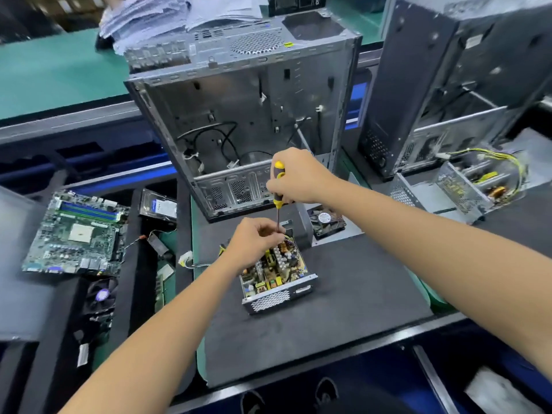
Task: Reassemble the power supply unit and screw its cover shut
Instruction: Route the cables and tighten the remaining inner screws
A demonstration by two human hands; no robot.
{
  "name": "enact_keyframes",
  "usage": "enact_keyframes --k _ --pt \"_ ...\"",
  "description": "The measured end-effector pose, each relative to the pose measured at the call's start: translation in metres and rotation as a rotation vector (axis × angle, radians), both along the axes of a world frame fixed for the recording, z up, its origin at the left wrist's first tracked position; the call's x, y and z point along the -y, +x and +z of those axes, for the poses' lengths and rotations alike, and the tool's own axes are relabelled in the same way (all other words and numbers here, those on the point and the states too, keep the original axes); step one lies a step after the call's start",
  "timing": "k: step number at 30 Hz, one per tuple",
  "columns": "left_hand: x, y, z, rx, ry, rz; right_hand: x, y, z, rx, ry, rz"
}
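Note:
The open power supply unit [276, 282] lies on the dark mat [343, 309], its circuit board and coils exposed and its perforated metal wall facing me. My right hand [298, 176] grips the yellow-and-black handle of a screwdriver [278, 186] held upright, its shaft running down into the unit's far corner. My left hand [254, 240] sits over that far corner with fingers pinched around the lower shaft near the tip. The tip itself is hidden behind my fingers. A grey metal cover piece [300, 224] stands just behind the unit.
An empty computer case [248, 121] stands open right behind the unit. A loose fan [327, 222] lies to the right of the cover piece. On the left are a motherboard [77, 234] and a hard drive [159, 206]. Another case [448, 85] and a second opened supply [475, 183] occupy the right.

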State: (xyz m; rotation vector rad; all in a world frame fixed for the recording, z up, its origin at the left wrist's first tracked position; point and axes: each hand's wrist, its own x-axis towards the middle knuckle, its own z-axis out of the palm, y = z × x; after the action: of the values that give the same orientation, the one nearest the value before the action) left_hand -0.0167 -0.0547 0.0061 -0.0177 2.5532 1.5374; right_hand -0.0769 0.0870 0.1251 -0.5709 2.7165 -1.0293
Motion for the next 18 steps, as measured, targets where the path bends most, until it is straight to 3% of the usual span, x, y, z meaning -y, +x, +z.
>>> enact_keyframes --k 6,12,18 --pt "-0.018 -0.01 -0.005 -0.01 -0.064 -0.019 -0.019 -0.007 -0.006 -0.003 0.013 -0.022" --pt "-0.017 -0.024 -0.004 -0.069 -0.272 -0.098 -0.015 -0.011 -0.01 0.021 0.04 -0.04" --pt "-0.017 -0.041 0.01 -0.132 -0.585 -0.389 -0.01 -0.011 -0.005 0.013 0.109 0.036"
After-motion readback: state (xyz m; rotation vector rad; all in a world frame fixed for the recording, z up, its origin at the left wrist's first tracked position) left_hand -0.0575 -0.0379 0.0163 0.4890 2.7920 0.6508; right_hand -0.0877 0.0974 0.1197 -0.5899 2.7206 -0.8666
